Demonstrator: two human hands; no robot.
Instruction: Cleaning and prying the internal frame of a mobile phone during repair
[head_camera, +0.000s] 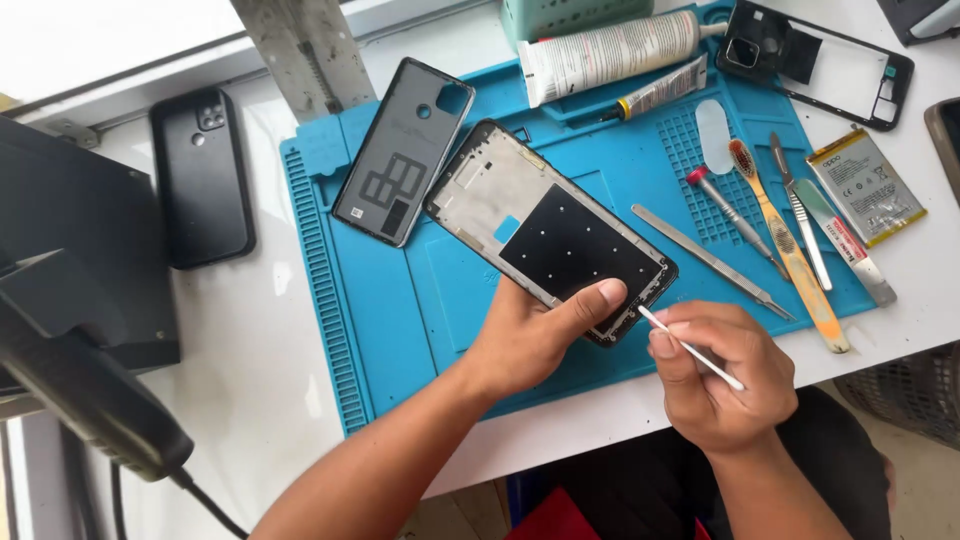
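An opened phone frame (530, 215), silver with a black square panel, lies tilted over a blue work mat (400, 310). My left hand (530, 335) grips its lower end, thumb pressed on the bottom edge. My right hand (715, 375) pinches a thin white stick (690, 348) whose tip touches the frame's lower right corner.
On the mat lie a dark back cover (400, 150), a white glue tube (610, 50), a small tube (660, 92), tweezers (710, 260), a toothbrush (790, 250) and a scalpel. A battery (865, 185), another black frame (820, 60) and a black phone (200, 175) sit on the white table.
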